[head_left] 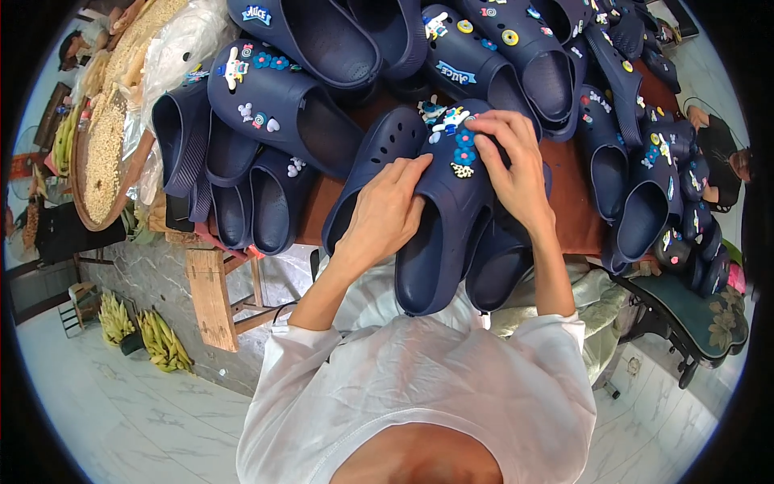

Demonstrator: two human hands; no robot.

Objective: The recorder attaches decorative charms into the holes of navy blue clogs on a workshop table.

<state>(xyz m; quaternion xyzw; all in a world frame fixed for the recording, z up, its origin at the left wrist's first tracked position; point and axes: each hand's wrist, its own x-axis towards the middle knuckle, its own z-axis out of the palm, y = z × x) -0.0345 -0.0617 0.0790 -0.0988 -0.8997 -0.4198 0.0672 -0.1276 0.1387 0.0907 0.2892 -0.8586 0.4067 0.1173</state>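
Note:
A navy foam clog (439, 234) lies in front of me, its toe pointing away and its open heel toward me. My left hand (387, 206) is closed round its left side, by the foot opening. My right hand (513, 161) has thumb and fingertips bent close together on the toe, pressed at a small shoe charm beside the blue flower charms (464, 147). A white cartoon charm and a black-and-cream one also sit on this toe. Under my left fingers is another navy clog (387, 149), its holes bare on the part that shows. One more clog (500, 266) lies below my right hand.
Decorated navy clogs (278, 105) crowd the brown tabletop (576, 189) on the left, far and right sides. Far left are a woven tray of pale kernels (101, 165) and plastic bags (181, 56). A wooden stool (211, 298), corn cobs (161, 339) and a dark chair (685, 310) stand below.

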